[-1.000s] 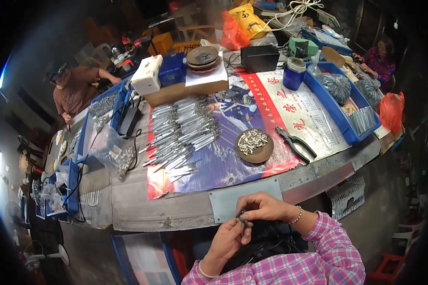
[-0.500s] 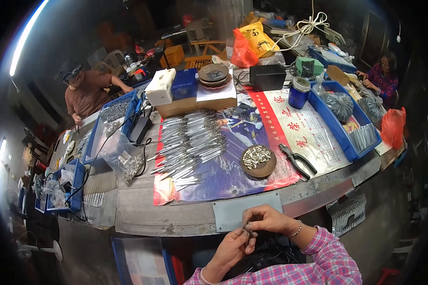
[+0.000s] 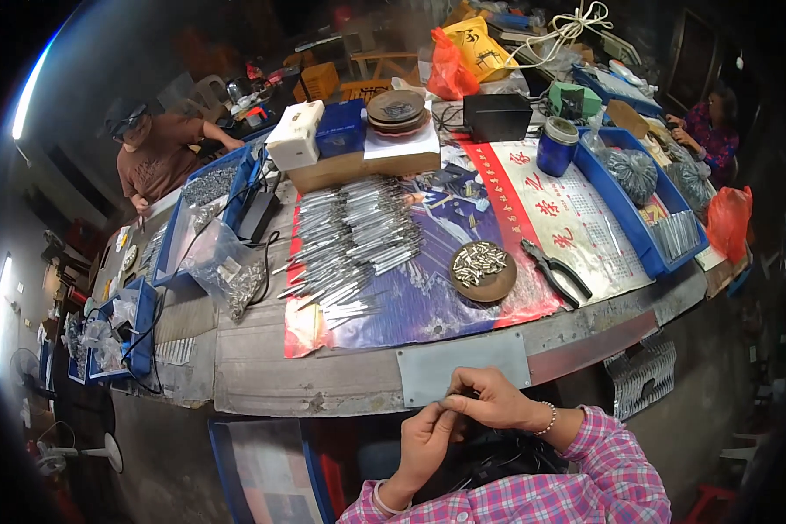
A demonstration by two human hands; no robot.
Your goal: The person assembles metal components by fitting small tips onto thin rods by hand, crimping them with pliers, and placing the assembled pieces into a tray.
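At the bench's near edge, my left hand (image 3: 421, 447) and my right hand (image 3: 492, 402) meet, fingertips pinched together. Whatever sits between them is hidden by the fingers. Just beyond them lies a grey metal plate (image 3: 498, 356) on the bench edge. A round brown dish (image 3: 496, 288) of small silvery cylindrical pieces (image 3: 476, 262) stands farther in, beside pliers with black handles (image 3: 557, 272). To the left of the dish, rows of thin metal rods (image 3: 349, 249) are spread over a printed poster (image 3: 450, 327).
Blue trays (image 3: 651, 210) of bagged parts flank the poster; another blue tray (image 3: 140, 336) is at left. A blue jar (image 3: 556, 150) and black box (image 3: 496, 118) stand behind. Two people work nearby: one in a brown shirt (image 3: 162, 157), one at far right (image 3: 712, 135).
My hands have closed in more tightly, and the small dark piece glimpsed between the fingertips is now covered. The view has shifted slightly, moving the bench up in the picture.
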